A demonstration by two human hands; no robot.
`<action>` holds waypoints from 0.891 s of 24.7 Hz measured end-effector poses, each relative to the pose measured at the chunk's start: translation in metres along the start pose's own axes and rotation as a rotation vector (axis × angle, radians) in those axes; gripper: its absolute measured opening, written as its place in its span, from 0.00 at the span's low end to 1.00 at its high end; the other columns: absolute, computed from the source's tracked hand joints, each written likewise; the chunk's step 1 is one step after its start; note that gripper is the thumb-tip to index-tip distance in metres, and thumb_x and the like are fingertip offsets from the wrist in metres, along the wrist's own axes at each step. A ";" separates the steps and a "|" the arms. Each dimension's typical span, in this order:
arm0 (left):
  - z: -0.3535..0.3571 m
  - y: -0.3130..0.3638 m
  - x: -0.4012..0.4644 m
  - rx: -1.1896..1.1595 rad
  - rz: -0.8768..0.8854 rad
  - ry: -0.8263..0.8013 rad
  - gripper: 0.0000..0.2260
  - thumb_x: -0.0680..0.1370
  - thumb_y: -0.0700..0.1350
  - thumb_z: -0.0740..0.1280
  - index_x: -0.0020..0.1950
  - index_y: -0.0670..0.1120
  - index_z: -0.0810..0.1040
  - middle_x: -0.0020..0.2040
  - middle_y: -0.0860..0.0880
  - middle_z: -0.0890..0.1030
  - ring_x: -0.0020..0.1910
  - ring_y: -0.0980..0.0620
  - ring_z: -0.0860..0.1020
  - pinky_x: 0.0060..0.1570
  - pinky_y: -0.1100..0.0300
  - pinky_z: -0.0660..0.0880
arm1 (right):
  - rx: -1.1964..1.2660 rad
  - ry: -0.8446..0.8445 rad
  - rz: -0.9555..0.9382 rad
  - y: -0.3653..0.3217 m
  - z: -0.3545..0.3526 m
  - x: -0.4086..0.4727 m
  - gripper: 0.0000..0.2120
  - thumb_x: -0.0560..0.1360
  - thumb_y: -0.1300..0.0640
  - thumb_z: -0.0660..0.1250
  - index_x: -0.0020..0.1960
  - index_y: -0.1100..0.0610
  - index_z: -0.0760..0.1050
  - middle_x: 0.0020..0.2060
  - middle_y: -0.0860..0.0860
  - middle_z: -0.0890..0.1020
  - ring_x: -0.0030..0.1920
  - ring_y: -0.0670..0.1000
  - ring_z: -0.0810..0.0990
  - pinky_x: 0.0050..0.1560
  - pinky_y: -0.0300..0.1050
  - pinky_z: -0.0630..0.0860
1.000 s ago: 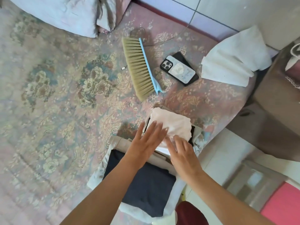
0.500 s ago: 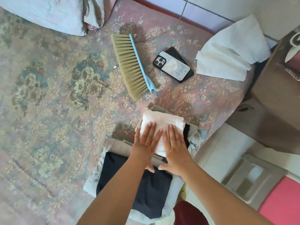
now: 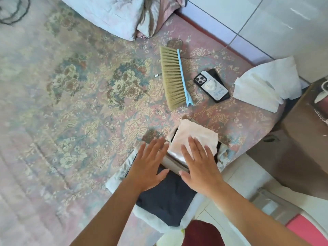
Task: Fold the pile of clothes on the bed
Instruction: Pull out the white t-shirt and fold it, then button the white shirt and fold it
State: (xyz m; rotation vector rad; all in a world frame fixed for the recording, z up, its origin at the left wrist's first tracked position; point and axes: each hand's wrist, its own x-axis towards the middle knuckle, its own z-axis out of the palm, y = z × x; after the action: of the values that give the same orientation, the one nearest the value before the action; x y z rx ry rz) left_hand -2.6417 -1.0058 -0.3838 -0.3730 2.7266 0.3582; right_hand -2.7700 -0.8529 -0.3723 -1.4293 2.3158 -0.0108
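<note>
The folding looks nearly done: a folded white cloth (image 3: pixel 195 137) tops one stack, beside a dark folded garment (image 3: pixel 166 203), at the bed's (image 3: pixel 71 103) near edge. No loose clothes show. The right hand (image 3: pixel 198 166) lies flat on the cloth; the left hand (image 3: pixel 149 166), flat and released, has slid off leftward.

Two hands (image 3: pixel 150 166) (image 3: pixel 198 167) show over the bed (image 3: pixel 71 121). On it lie one brush (image 3: pixel 173 77), one phone (image 3: pixel 212 85), one white cloth (image 3: pixel 266 86) at its far right corner, and two pillows (image 3: pixel 110 13) (image 3: pixel 156 13) along the far edge. Two stacks of folded clothes (image 3: pixel 166 206) (image 3: pixel 195 135) sit at the near edge.
</note>
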 end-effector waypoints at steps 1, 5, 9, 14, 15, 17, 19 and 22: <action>-0.001 -0.011 -0.021 0.013 -0.087 -0.001 0.31 0.79 0.60 0.55 0.78 0.49 0.49 0.78 0.47 0.47 0.77 0.43 0.50 0.74 0.43 0.46 | -0.009 -0.022 -0.036 -0.017 -0.004 -0.001 0.37 0.71 0.43 0.67 0.74 0.58 0.62 0.75 0.61 0.58 0.74 0.61 0.58 0.70 0.62 0.58; 0.001 -0.059 -0.114 -0.063 -0.386 0.007 0.32 0.80 0.61 0.40 0.70 0.44 0.71 0.69 0.41 0.71 0.67 0.40 0.72 0.62 0.37 0.68 | -0.066 -0.150 -0.266 -0.106 -0.003 0.018 0.33 0.79 0.41 0.51 0.78 0.54 0.46 0.77 0.56 0.44 0.77 0.56 0.41 0.74 0.56 0.41; 0.034 -0.110 -0.227 -0.136 -0.632 0.028 0.33 0.80 0.61 0.39 0.69 0.43 0.72 0.68 0.41 0.72 0.66 0.41 0.73 0.62 0.38 0.68 | -0.184 -0.193 -0.467 -0.223 0.020 0.045 0.32 0.79 0.42 0.51 0.77 0.55 0.47 0.77 0.56 0.45 0.77 0.54 0.43 0.74 0.55 0.43; 0.108 -0.156 -0.412 -0.260 -0.926 0.113 0.30 0.75 0.59 0.51 0.67 0.41 0.74 0.66 0.39 0.74 0.64 0.40 0.75 0.59 0.37 0.72 | -0.289 -0.307 -0.742 -0.398 0.082 0.027 0.31 0.79 0.45 0.54 0.77 0.55 0.50 0.77 0.54 0.50 0.77 0.52 0.46 0.74 0.51 0.45; 0.123 -0.162 -0.451 -0.283 -0.994 0.112 0.30 0.74 0.58 0.53 0.67 0.41 0.74 0.66 0.38 0.74 0.63 0.39 0.75 0.59 0.37 0.72 | -0.319 -0.334 -0.803 -0.433 0.095 0.019 0.31 0.79 0.45 0.54 0.77 0.55 0.49 0.77 0.54 0.50 0.77 0.51 0.46 0.74 0.50 0.45; 0.158 -0.175 -0.524 -0.301 -1.134 0.104 0.29 0.75 0.58 0.55 0.69 0.41 0.72 0.68 0.37 0.71 0.66 0.39 0.72 0.62 0.37 0.70 | -0.366 -0.401 -0.910 -0.501 0.120 0.006 0.30 0.80 0.47 0.54 0.77 0.54 0.48 0.77 0.53 0.49 0.77 0.51 0.46 0.74 0.49 0.46; 0.197 -0.188 -0.586 -0.358 -1.258 0.036 0.31 0.78 0.59 0.57 0.76 0.44 0.59 0.76 0.40 0.59 0.74 0.40 0.59 0.71 0.39 0.55 | -0.414 -0.459 -0.993 -0.566 0.146 -0.006 0.29 0.80 0.48 0.54 0.77 0.55 0.48 0.77 0.53 0.49 0.77 0.51 0.46 0.74 0.49 0.47; 0.255 -0.211 -0.649 -0.411 -1.361 -0.049 0.34 0.79 0.61 0.54 0.78 0.49 0.41 0.78 0.44 0.40 0.77 0.44 0.41 0.72 0.43 0.38 | -0.441 -0.517 -1.067 -0.650 0.189 -0.027 0.28 0.80 0.50 0.55 0.77 0.54 0.50 0.77 0.54 0.49 0.76 0.51 0.46 0.75 0.48 0.47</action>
State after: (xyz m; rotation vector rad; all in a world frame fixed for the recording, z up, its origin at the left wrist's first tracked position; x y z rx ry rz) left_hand -1.9141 -0.9918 -0.4050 -2.0396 1.7237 0.4651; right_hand -2.1384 -1.0975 -0.3916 -2.3631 0.9901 0.5098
